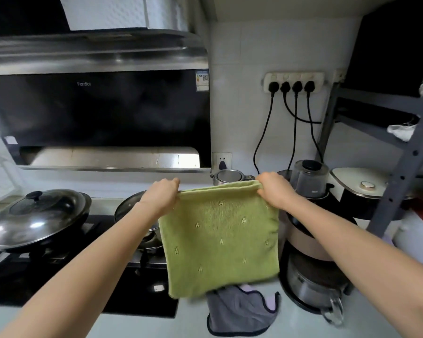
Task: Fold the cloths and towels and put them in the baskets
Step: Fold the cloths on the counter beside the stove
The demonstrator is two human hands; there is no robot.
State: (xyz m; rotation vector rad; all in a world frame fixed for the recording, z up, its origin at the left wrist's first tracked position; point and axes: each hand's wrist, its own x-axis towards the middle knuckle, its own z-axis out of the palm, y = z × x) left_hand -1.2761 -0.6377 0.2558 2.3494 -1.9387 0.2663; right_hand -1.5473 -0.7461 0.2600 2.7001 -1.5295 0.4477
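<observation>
A: We have the green towel (220, 240) up in the air over the counter (291, 323), already doubled, its folded edge along the top and its lower edge hanging just above the grey cloth (239, 311).

B: And our grip? The left hand (163, 195) pinches the top left corner, fingers curled round the fold. The right hand (274, 190) does the same at the top right corner. Both are clamped on the towel, which is stretched flat between them.

A: It looks soft and light, I'd say. It hangs limp and follows our pull. A knit like that won't slip, but it will sag wherever we let go.

B: So we should keep to the corners, or slide along the top edge, judging by how it drapes. Bringing one corner across to the other would halve it again.

A: The grey cloth lies crumpled near the front edge of the counter, beside the right edge of the hob (83, 284). It seems thin and floppy too.

B: Around us, a lidded wok (38, 215) sits at the hob's left, with appliances and a glass pot (315, 286) along the counter's right side. We see no basket from here.
</observation>
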